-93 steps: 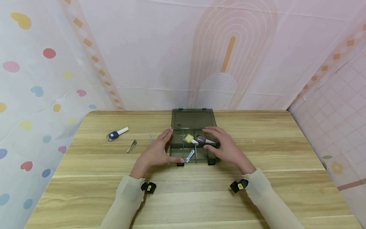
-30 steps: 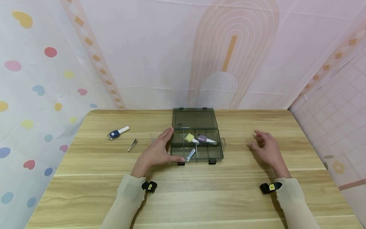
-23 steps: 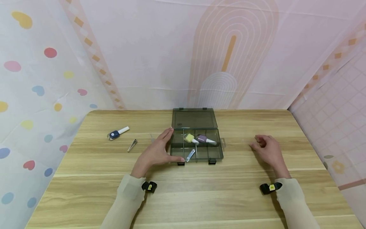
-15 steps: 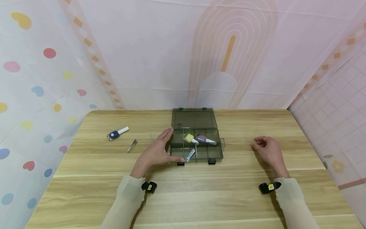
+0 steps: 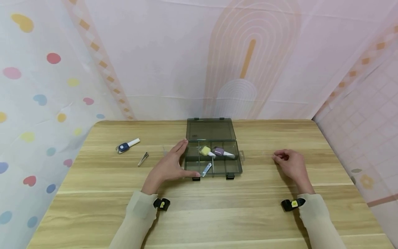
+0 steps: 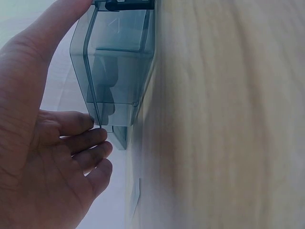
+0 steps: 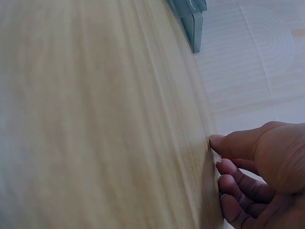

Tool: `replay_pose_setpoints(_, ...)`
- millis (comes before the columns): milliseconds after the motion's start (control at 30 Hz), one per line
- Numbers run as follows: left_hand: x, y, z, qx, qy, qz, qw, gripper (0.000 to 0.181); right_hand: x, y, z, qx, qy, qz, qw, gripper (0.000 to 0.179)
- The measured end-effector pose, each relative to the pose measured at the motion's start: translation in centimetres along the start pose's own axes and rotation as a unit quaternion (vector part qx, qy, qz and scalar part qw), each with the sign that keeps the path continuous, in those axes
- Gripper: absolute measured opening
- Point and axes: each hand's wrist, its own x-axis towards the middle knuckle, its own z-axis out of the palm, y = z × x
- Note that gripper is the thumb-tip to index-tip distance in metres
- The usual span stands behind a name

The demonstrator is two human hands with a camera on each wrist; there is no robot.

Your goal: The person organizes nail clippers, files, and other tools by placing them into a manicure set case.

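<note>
1. Centrally, we enter one smoke-grey box, partitioned, set towards the far side of the desk; its lid lies back towards the wall cloth.
2. We note, at the box's front edge, two black latches.
3. Left grip, a bare hand: spread across the box's left side, thumb at the front edge near one latch, fingertips at the back corner; we record it as holding the box.
4. Right grip, also bare: well apart from the box, low at the desk, fingers bent and thumb close to them; we cannot tell whether anything is pinched there.
5. Inside, back row: one yellow bottle and one purple bottle, both white-capped, lying side by side.
6. Inside, front row: one silver nail clipper, lying aslant.
7. Outside, to the left, we count one dark blue bottle with a white cap, lying down, and near it one slim silver tool.
8. Beyond the left fingers we list one thin clear piece on the desk.
</note>
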Motion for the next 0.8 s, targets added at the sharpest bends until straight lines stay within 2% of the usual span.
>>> replay_pose_setpoints(200, 0.0, 0.1, 0.0, 0.002, 0.000, -0.003, 1.0000, 0.142, 0.0, -0.2, -0.1, -0.001, -0.003, -0.005, 1.0000, 0.021)
replay_pose_setpoints(400, -0.1, 0.1, 0.0, 0.003, -0.001, -0.001, 1.0000, 0.141, 0.2, -0.5, 0.2, 0.000, 0.011, -0.028, 0.9995, 0.018)
replay_pose_setpoints(800, 0.0, 0.0, 0.0, 0.007, -0.003, 0.002, 1.0000, 0.140, 0.4, -2.5, 0.3, 0.042, -0.010, -0.048, 0.9979, 0.021)
